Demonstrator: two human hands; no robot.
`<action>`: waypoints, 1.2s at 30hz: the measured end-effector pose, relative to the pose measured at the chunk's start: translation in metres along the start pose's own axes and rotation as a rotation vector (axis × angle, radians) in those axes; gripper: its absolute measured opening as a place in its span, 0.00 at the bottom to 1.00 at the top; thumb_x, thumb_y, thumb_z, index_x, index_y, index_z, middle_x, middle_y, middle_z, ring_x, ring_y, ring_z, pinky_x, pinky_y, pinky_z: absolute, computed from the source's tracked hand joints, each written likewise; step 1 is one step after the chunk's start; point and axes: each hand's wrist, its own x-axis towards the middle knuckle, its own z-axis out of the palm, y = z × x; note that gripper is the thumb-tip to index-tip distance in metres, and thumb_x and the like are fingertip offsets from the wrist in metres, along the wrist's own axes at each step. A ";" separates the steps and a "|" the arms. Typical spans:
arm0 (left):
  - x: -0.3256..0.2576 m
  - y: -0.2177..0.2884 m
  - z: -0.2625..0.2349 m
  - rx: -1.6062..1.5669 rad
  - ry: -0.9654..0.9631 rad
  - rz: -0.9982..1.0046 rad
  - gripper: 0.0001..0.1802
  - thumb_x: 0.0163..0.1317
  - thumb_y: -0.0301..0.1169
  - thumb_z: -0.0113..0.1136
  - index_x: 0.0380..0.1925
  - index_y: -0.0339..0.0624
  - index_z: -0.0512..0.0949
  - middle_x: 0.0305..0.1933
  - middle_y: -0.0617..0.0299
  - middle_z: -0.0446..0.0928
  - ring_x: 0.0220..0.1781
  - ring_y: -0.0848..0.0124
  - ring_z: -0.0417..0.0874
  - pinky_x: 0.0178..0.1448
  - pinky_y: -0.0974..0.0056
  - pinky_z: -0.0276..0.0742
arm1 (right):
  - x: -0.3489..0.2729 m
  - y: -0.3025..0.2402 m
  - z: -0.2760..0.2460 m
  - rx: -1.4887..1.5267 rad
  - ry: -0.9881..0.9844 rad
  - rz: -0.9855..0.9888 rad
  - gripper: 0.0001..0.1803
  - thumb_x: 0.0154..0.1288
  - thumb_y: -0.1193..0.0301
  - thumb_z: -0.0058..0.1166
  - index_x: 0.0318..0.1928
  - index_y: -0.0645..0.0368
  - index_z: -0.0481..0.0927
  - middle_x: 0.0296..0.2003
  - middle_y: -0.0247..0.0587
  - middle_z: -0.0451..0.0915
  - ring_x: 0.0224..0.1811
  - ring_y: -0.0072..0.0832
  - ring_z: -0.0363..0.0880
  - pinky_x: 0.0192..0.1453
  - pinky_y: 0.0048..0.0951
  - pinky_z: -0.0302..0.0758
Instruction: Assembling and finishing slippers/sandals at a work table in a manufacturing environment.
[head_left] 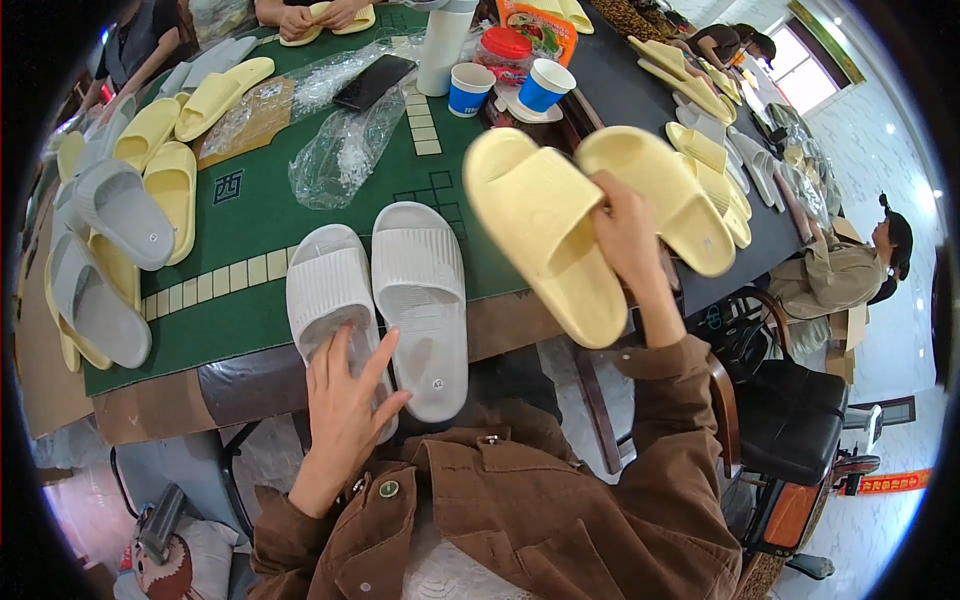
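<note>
Two grey ribbed slide slippers lie side by side at the front edge of the table, the left slide and the right slide. My left hand rests over the heel part of the left grey slide, its fingers spread and its thumb reaching toward the other one. Raised to the right, my right hand grips a pair of pale yellow slides. One yellow slide tilts toward me on the left of the hand; the other yellow slide sticks out behind it on the right.
Grey and yellow slides are heaped on the left of the green table mat. A phone, plastic bags and two paper cups stand farther back. More slides line the dark table at right, by a black chair. Other people sit around.
</note>
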 end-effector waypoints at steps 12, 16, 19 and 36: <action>0.027 -0.019 0.006 0.085 0.150 0.040 0.18 0.54 0.38 0.65 0.44 0.44 0.80 0.40 0.57 0.73 0.46 0.56 0.72 0.46 0.55 0.69 | -0.004 -0.047 0.041 0.135 -0.135 -0.138 0.12 0.57 0.71 0.58 0.42 0.58 0.81 0.32 0.40 0.79 0.38 0.35 0.79 0.43 0.32 0.74; 0.015 -0.030 -0.007 0.077 0.189 -0.003 0.14 0.56 0.32 0.64 0.42 0.42 0.80 0.36 0.56 0.73 0.42 0.56 0.73 0.44 0.56 0.71 | 0.002 0.018 -0.042 0.087 0.317 0.125 0.15 0.65 0.72 0.51 0.52 0.56 0.78 0.42 0.42 0.81 0.46 0.36 0.79 0.53 0.36 0.72; 0.011 -0.037 -0.016 0.063 0.203 -0.030 0.11 0.57 0.30 0.62 0.41 0.41 0.80 0.35 0.56 0.74 0.41 0.56 0.73 0.43 0.56 0.71 | -0.006 0.128 -0.116 -0.431 0.448 0.288 0.24 0.66 0.60 0.53 0.58 0.59 0.74 0.49 0.48 0.79 0.53 0.44 0.76 0.59 0.37 0.70; 0.006 -0.044 -0.013 0.083 0.274 -0.057 0.09 0.57 0.26 0.61 0.39 0.39 0.80 0.35 0.55 0.73 0.40 0.55 0.73 0.43 0.56 0.71 | -0.004 -0.017 -0.027 0.341 0.154 0.236 0.21 0.65 0.59 0.57 0.42 0.69 0.80 0.31 0.36 0.81 0.33 0.20 0.73 0.39 0.25 0.70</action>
